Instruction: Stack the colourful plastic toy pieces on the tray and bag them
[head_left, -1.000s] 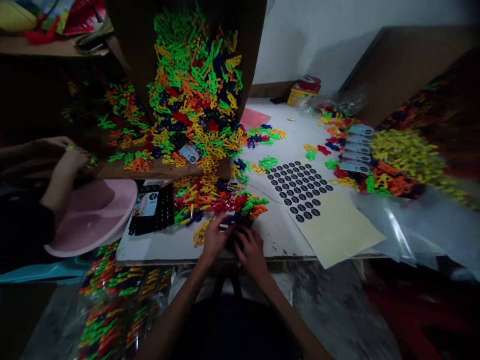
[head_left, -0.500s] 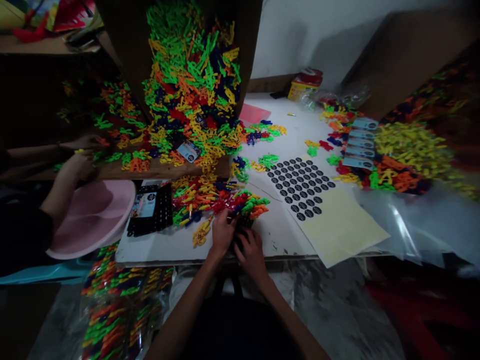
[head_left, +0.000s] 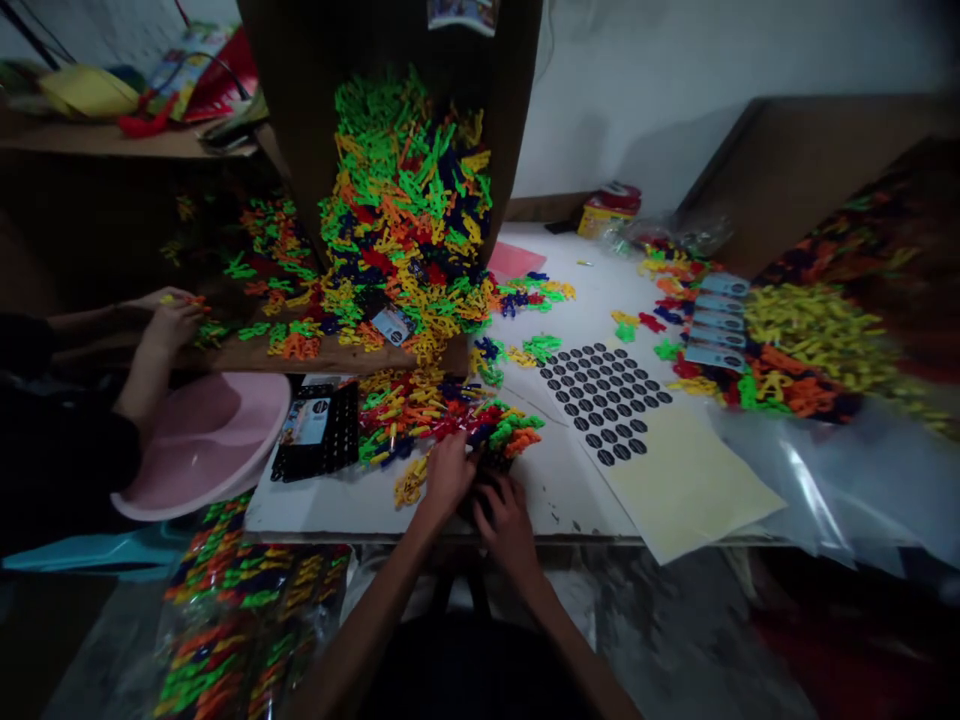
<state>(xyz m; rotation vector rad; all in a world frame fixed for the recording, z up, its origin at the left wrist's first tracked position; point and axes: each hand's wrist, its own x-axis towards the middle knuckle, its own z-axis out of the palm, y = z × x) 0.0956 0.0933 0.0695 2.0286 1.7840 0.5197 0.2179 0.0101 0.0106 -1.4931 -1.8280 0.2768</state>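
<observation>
left hand (head_left: 448, 478) curled into the pieces, grip unclear | right hand (head_left: 508, 530) half-closed, couldn't tell what it had | green-and-orange plastic clump (head_left: 510, 435) sat right there on the white table (head_left: 570, 500) | step: working that clump | next: needed a firm pinch

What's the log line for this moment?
left hand: touching plastic pieces | right hand: below green-orange pieces | nearby: black tray, sticker sheet
</observation>
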